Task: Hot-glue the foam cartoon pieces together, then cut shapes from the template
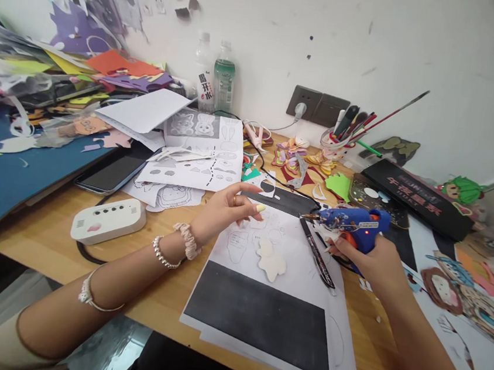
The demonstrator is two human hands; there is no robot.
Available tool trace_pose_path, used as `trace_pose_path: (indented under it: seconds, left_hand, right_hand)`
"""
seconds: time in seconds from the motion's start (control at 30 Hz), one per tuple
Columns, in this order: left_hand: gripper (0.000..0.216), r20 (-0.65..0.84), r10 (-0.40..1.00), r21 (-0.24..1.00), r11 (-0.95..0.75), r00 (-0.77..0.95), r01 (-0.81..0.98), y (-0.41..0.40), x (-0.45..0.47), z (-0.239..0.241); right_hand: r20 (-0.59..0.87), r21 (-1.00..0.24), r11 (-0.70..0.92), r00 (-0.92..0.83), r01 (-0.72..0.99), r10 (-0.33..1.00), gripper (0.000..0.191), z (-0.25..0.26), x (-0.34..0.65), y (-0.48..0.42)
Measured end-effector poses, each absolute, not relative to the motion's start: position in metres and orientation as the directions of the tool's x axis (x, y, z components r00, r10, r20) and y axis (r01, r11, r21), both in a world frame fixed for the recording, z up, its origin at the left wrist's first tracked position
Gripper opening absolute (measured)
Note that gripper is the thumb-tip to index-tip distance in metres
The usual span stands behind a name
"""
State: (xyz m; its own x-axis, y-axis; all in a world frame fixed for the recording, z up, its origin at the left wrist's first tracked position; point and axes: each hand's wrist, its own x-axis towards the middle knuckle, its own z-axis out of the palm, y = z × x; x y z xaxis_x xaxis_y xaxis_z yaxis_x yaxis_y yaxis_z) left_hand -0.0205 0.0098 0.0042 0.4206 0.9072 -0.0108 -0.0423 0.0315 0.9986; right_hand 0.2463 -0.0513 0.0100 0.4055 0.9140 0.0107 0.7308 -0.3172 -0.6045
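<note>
My right hand (pixel 369 261) grips a blue hot glue gun (pixel 351 222) with its nozzle pointing left, a small red light lit on its body. My left hand (pixel 227 206) hovers over the printed sheets (pixel 261 304), fingers stretched out and apart, holding nothing. A cream cut-out shape (pixel 271 260) lies on the white sheet between both hands. A black pen (pixel 317 254) lies on the paper just below the glue gun's tip.
A wooden desk (pixel 165 294) carries template printouts (pixel 197 156), a white device (pixel 108 220), a dark tablet (pixel 111 173), two bottles (pixel 216 81), a cup of brushes (pixel 338 138), a black box (pixel 422 197) and coloured paper scraps (pixel 122 69). A blue board (pixel 4 183) lies left.
</note>
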Motion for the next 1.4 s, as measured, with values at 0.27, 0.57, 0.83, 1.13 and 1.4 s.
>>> trace_pose_path:
  seconds: [0.27,0.57,0.83,1.13,1.4]
  left_hand:
    - [0.027,0.005,0.939,1.0,-0.008,0.343,0.009,0.008,-0.02,0.007]
    - [0.027,-0.002,0.939,1.0,0.012,0.344,-0.027,0.009,-0.02,0.005]
    - [0.026,-0.009,0.938,0.998,0.028,0.347,-0.049,0.009,-0.02,0.004]
    - [0.027,-0.006,0.936,0.998,0.026,0.352,-0.051,0.009,-0.02,0.003]
    - [0.027,-0.022,0.936,0.997,0.049,0.352,-0.067,0.009,-0.02,0.004]
  right_hand:
    - [0.016,-0.628,-0.31,0.41,0.714,0.912,0.029,0.009,0.246,-0.051]
    - [0.03,-0.688,-0.234,0.349,0.687,0.937,0.014,0.013,0.24,-0.052]
    - [0.026,-0.706,-0.236,0.357,0.668,0.934,0.009,0.018,0.235,-0.053]
    - [0.047,-0.685,-0.259,0.396,0.681,0.917,0.009,0.021,0.232,-0.052]
    - [0.01,-0.732,-0.246,0.371,0.635,0.929,0.013,0.015,0.24,-0.052]
